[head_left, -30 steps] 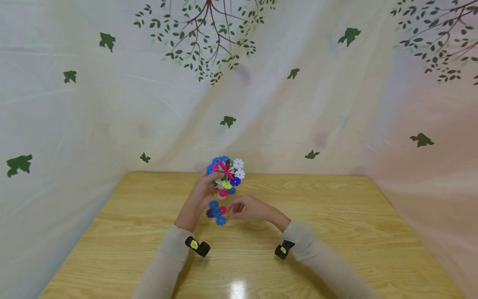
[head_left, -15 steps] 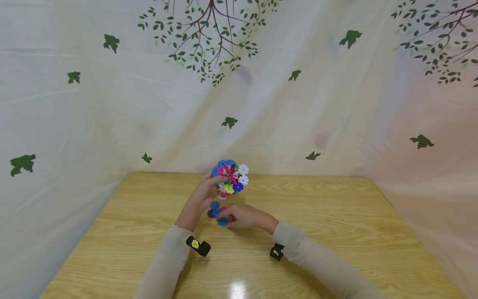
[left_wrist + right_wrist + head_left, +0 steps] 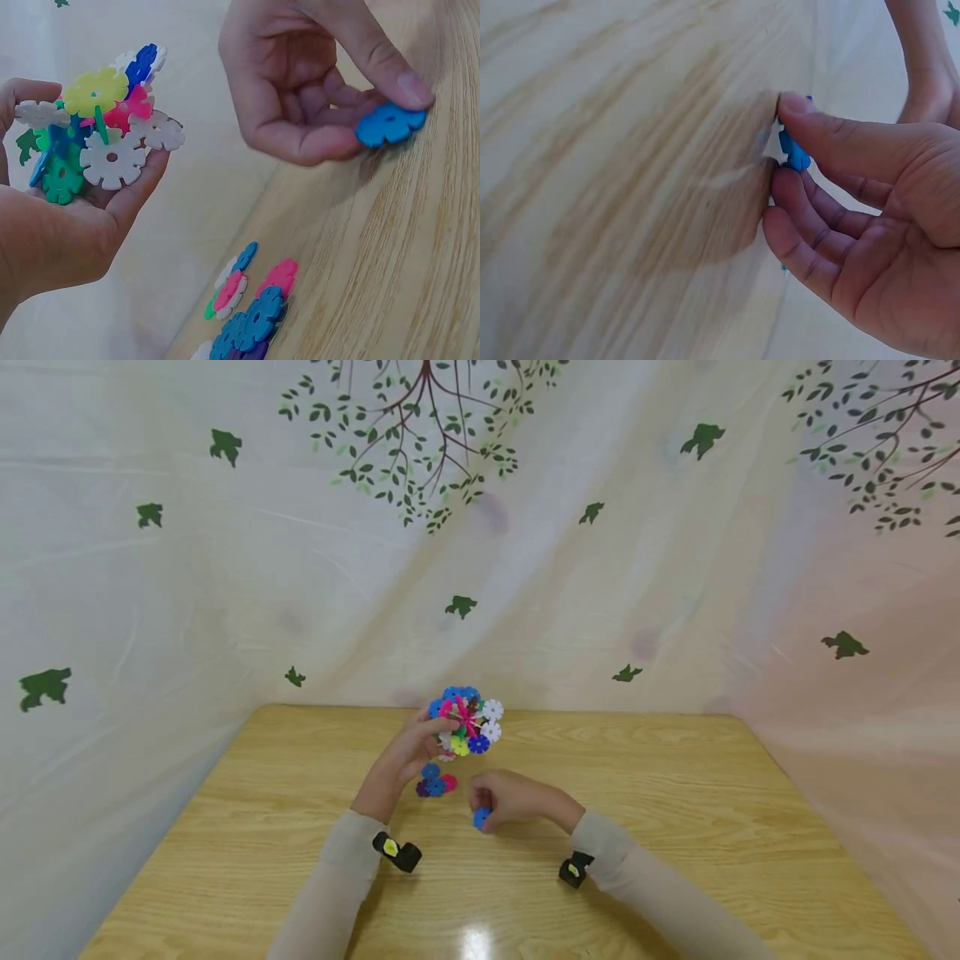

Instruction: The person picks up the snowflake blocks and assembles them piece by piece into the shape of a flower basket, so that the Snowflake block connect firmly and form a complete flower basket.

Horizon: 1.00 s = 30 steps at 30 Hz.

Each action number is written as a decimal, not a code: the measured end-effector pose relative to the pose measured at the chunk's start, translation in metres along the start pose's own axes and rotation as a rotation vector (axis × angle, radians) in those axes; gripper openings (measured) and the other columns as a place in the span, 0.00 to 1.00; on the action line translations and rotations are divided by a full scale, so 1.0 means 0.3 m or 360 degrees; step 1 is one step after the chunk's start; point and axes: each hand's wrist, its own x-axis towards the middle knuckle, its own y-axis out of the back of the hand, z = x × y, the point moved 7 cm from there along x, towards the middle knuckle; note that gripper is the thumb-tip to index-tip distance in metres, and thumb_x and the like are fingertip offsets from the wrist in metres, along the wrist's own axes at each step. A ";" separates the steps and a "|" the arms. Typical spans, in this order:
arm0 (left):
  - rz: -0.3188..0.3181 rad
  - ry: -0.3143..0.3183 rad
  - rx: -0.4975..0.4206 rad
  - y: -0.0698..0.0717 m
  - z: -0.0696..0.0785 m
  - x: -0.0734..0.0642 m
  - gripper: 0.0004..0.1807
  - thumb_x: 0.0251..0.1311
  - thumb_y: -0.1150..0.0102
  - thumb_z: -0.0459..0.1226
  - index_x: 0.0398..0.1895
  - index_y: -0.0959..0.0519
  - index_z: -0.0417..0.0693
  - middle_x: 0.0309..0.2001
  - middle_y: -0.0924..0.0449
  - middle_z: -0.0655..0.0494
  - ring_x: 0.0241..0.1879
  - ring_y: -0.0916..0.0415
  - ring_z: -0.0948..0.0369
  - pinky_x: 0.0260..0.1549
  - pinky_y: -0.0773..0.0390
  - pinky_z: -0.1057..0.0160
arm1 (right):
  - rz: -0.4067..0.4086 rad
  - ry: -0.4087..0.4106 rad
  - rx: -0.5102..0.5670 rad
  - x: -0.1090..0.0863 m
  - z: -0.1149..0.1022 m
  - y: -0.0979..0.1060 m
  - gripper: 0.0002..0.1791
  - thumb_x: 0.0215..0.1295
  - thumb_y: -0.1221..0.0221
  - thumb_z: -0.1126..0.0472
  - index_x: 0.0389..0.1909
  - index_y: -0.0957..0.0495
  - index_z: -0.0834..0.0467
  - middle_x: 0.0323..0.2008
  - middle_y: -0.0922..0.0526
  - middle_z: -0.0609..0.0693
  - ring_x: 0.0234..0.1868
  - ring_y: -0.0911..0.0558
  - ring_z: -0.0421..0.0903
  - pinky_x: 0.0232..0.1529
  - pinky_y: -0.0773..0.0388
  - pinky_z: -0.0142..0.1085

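Above far part of table, left hand holds flower-disc cluster between thumb and fingers; right hand, near tabletop, pinches blue disc. Other discs lie near left hand. Step seems piece-picking; next move probably calls for aligning notches, disc to cluster. No brand or writing readable.

L arm: fwd from lower L, angled in twd ctr. L wrist approx. in line w/ forearm. L hand: raised, farther fwd than R; palm partly up per L wrist cam, L thumb & L fingers bent in a hold. R arm: fwd from lower R, angled in. R hand: nearer body, apart from L; R thumb vs. R fingers in pinch, rest curled twd palm.
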 end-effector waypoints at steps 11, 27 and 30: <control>-0.0045 0.0062 0.0042 -0.006 -0.017 -0.006 0.24 0.65 0.45 0.29 0.65 0.29 0.46 0.43 0.13 0.60 0.38 0.14 0.62 0.38 0.17 0.64 | 0.0508 -0.0070 0.0164 -0.099 0.080 0.233 0.06 0.62 0.36 0.74 0.39 0.18 0.66 0.30 0.17 0.57 0.31 0.20 0.43 0.33 0.22 0.32; -0.0243 0.0061 0.0168 -0.039 -0.034 -0.008 0.24 0.67 0.49 0.28 0.67 0.32 0.43 0.42 0.13 0.60 0.40 0.14 0.63 0.41 0.15 0.63 | 0.1237 0.0154 0.0516 -0.139 -0.033 0.420 0.10 0.67 0.35 0.67 0.46 0.18 0.68 0.41 0.14 0.65 0.38 0.15 0.51 0.38 0.18 0.31; -0.0261 0.0053 0.0169 -0.042 -0.033 -0.008 0.25 0.67 0.50 0.28 0.68 0.32 0.42 0.42 0.13 0.60 0.40 0.14 0.63 0.41 0.14 0.63 | 0.1279 0.0173 0.0513 -0.127 -0.042 0.409 0.09 0.67 0.35 0.68 0.45 0.18 0.68 0.41 0.14 0.66 0.39 0.14 0.55 0.38 0.18 0.31</control>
